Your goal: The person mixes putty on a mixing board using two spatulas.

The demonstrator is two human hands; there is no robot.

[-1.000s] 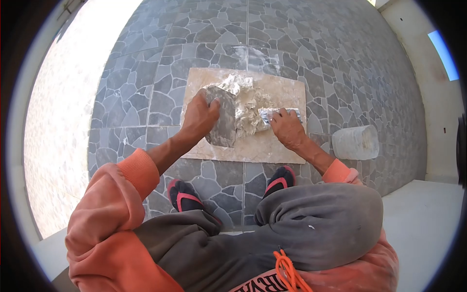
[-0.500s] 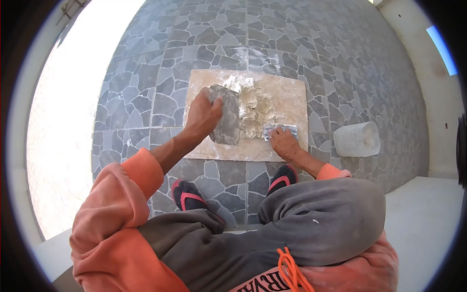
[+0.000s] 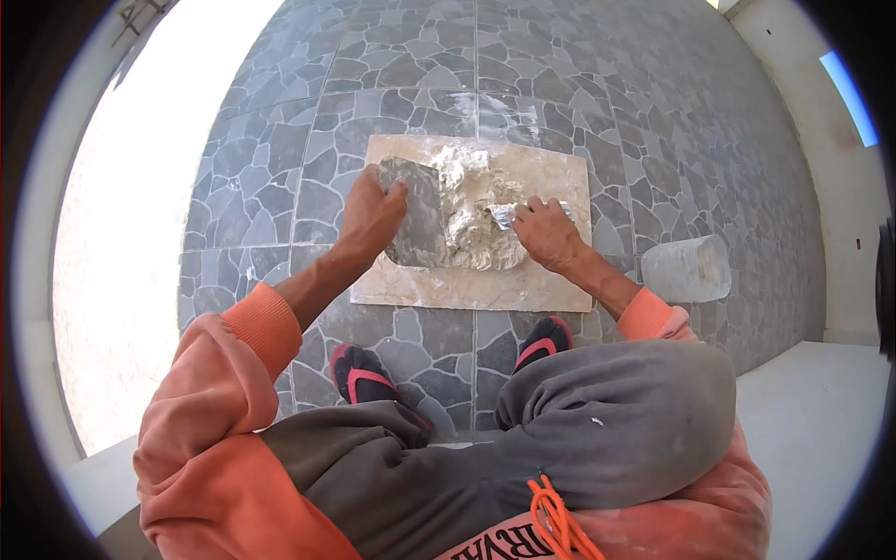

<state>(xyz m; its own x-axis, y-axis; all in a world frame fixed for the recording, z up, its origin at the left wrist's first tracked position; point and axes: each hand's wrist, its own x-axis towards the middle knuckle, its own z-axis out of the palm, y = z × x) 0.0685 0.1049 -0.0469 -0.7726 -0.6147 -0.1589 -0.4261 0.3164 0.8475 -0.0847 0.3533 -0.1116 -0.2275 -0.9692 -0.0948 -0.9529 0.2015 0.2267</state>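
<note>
My left hand (image 3: 371,219) grips the left edge of a flat grey plate (image 3: 418,219) smeared with pale residue. Against the plate's right side lies a heap of wet, off-white paste (image 3: 479,245), like plaster or putty. My right hand (image 3: 549,233) is closed around a shiny metal scraper (image 3: 502,216), its blade at the right side of the heap; my fingers hide much of it. Underneath is a beige square board (image 3: 420,290), perhaps a tile, streaked with paste around the heap.
A translucent plastic container (image 3: 686,269) stands to the right of the board. Grey stone-patterned floor tiles (image 3: 252,187) surround it, with white smears beyond the far edge. My feet in dark and red footwear (image 3: 362,375) are just in front of the board.
My right hand and the scraper have moved up the board, away from me. The plate in my left hand has shifted slightly left. The paste now spreads lower and is more gathered.
</note>
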